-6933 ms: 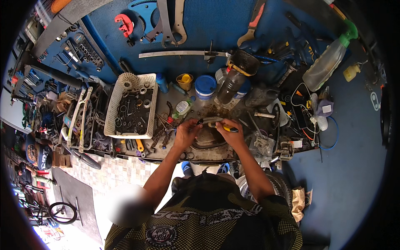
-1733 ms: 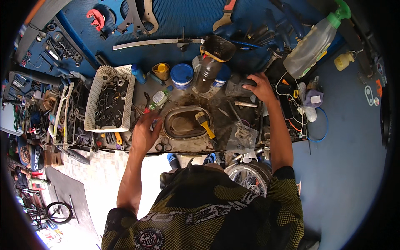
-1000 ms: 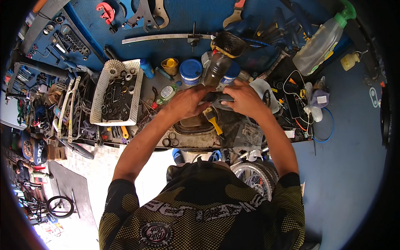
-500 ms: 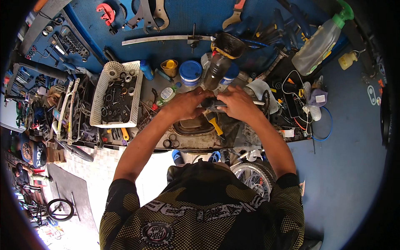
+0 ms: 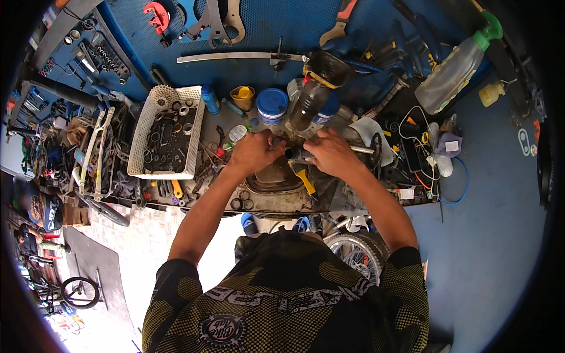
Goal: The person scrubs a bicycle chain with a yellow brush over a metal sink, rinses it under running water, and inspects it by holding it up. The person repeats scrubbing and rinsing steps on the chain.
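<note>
Over the workbench, my right hand (image 5: 332, 154) grips a dark tube-like part (image 5: 289, 154) whose round open end points toward my left hand. A silver rod (image 5: 361, 150) sticks out to the right of that hand; I cannot tell whether it joins the part. My left hand (image 5: 254, 154) is closed, thumb and fingers pinching a small dark piece (image 5: 278, 142) a little apart from the open end. Just below lies a dirty shallow pan (image 5: 273, 189), with a yellow-handled brush (image 5: 305, 181) across its right side.
To the left stands a white perforated basket (image 5: 197, 135) of small metal parts. A blue-lidded tub (image 5: 272, 106), a yellow cup (image 5: 242, 97) and a dark plastic bottle (image 5: 308, 106) stand behind my hands. Cables (image 5: 435, 135) clutter the right end. A bicycle wheel (image 5: 356, 259) is below the bench.
My hands have drawn apart, the left one moving left and the right one slightly right. The tube part's round open end now shows between them.
</note>
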Motion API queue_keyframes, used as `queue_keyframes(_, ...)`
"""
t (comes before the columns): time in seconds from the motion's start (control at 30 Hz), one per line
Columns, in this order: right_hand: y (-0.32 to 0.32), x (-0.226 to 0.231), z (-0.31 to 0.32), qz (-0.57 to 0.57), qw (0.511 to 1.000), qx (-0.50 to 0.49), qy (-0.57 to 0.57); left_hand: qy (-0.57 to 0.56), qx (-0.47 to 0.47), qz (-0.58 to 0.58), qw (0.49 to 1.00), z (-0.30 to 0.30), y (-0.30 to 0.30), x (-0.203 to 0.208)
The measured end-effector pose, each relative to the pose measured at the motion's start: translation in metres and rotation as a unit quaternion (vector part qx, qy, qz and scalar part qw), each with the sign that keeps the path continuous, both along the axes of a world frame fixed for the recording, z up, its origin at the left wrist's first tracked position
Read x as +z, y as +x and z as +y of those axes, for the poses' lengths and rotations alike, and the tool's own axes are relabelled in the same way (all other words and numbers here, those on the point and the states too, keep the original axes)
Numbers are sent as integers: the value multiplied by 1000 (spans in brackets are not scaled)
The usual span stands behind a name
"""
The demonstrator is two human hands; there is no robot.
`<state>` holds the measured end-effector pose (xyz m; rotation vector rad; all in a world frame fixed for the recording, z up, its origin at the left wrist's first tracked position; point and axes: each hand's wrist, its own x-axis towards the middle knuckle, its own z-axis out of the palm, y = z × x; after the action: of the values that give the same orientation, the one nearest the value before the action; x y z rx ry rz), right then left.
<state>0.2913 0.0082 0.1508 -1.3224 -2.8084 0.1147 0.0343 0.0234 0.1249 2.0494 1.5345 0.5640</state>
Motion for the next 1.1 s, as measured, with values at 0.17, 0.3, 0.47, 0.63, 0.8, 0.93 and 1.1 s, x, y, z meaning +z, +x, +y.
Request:
queue_keyframes(0.17,-6,-5,-1,-18,1000,15,9,18,43,-30,998,-6,-28,-9)
queue_keyframes(0.3,-10,-6,1,-50,999,8,-14,24,69,-17,997,-11,-48,-17)
queue_keyframes(0.47,-15,-6,1,-74,997,24,10,0,86,-6,996,-15,-65,-28)
queue_keyframes(0.63,-21,-4,3,-87,996,32,2,3,97,-11,995,-18,-74,-35)
queue_keyframes(0.8,-22,-6,4,-98,994,39,4,4,104,-11,995,-21,-80,-39)
queue_keyframes(0.93,-22,-8,5,-93,995,38,11,-2,108,-10,994,-23,-83,-43)
queue_keyframes(1.1,-25,-6,5,-116,992,49,22,-17,117,-12,993,-28,-85,-50)
